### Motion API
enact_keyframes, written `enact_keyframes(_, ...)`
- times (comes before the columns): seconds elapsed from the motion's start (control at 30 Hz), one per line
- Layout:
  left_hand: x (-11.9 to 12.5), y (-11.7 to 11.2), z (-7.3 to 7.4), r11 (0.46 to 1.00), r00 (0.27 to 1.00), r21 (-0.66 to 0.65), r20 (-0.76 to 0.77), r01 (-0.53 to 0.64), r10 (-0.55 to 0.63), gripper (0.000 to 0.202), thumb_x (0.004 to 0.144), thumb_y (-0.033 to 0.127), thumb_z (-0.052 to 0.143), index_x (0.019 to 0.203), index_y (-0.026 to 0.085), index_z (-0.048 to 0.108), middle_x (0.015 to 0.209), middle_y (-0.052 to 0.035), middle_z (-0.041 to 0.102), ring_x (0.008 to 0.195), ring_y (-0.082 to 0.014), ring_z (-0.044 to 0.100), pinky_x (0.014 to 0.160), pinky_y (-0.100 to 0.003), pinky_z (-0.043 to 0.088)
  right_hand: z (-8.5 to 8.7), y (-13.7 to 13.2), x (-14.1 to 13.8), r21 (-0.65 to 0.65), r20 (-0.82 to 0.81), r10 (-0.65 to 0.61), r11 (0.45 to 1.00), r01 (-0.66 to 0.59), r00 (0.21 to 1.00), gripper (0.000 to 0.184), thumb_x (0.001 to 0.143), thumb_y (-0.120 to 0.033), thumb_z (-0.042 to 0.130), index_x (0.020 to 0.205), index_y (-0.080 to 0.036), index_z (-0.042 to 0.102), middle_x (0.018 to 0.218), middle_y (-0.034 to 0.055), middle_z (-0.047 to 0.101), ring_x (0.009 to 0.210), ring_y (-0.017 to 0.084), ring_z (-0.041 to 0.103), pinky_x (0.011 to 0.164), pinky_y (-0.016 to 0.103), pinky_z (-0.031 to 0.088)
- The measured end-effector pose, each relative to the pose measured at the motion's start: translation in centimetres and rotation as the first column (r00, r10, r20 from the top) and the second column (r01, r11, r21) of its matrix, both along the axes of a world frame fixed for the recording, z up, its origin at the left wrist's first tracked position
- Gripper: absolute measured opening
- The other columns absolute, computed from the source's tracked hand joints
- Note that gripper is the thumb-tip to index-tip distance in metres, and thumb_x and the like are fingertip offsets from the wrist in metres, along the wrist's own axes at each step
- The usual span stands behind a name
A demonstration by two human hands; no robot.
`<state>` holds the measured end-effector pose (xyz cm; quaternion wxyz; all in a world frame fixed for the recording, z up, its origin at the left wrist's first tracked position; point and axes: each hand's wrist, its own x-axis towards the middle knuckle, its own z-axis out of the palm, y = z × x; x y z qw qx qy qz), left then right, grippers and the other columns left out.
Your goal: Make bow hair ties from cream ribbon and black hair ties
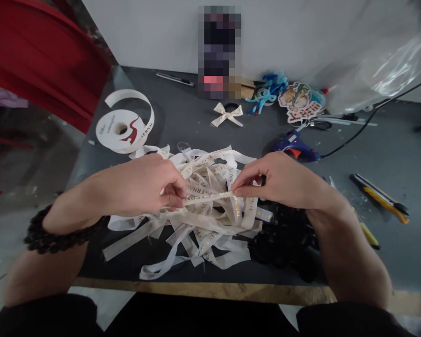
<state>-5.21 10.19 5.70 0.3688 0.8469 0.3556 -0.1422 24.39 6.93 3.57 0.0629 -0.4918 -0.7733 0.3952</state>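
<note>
My left hand [157, 182] and my right hand [279, 180] each pinch one end of a cream ribbon strip [208, 199], fingertips closed tight on it, and between them it runs narrow and nearly straight, just above the ribbon pile [210, 238]. I cannot tell whether it is folded lengthwise or only seen edge-on. The pile is a loose tangle of flat, pale bands, some sheer and some satiny, printed with gold letters, their cut ends frayed here and there. A round white ribbon spool [107, 128] lies beyond my left hand, a stiff band curling off it. Further out sits a small, crisp ribbon bow [228, 115] with pointed tails. A glossy black heap [287, 236] lies under my right forearm, its pieces too dark to make out. Past my right hand is a blue plastic glue gun [296, 146], its cord trailing right; nearer the right side lies a yellow-and-black cutter [381, 199]. The smooth grey tabletop [393, 252] ends near my body in a pale wooden edge [203, 289] and meets a white wall [287, 37] at the back. Grey surface shows between spool and bow, giving room forward; the heap and glue gun crowd my right side.
</note>
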Motion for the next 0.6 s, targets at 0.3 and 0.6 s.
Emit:
enact_keyframes(0.3, 0.5, -1.3, 0.4, 0.998, 0.922, 0.061, 0.386, 0.006, -0.029, 0.024, 0.085, 0.011, 0.066, 0.076, 0.028, 0.079, 0.098, 0.0002, 0.082, 0.091, -0.0221, 0.073, 0.082, -0.032, 0.047, -0.5, 0.6, 0.7, 0.049, -0.018, -0.036, 0.998, 0.037, 0.999, 0.009, 0.087, -0.027, 0.078, 0.087, -0.032, 0.086, 0.084, -0.0058, 0.084, 0.072, 0.015, 0.075, 0.066, 0.028, 0.05)
enact_keyframes(0.6, 1.7, -1.1, 0.8, 0.881, 0.779, -0.216, 0.583, 0.421, -0.229, 0.037, 0.08, -0.008, 0.059, 0.07, 0.027, 0.068, 0.108, 0.004, 0.084, 0.117, -0.0226, 0.075, 0.12, -0.04, 0.045, -0.8, -0.8, -1.8, 0.17, -0.097, 0.081, 0.983, -0.064, 0.992, 0.027, 0.085, -0.01, 0.066, 0.084, -0.028, 0.086, 0.087, -0.0054, 0.085, 0.075, 0.014, 0.076, 0.068, 0.027, 0.048)
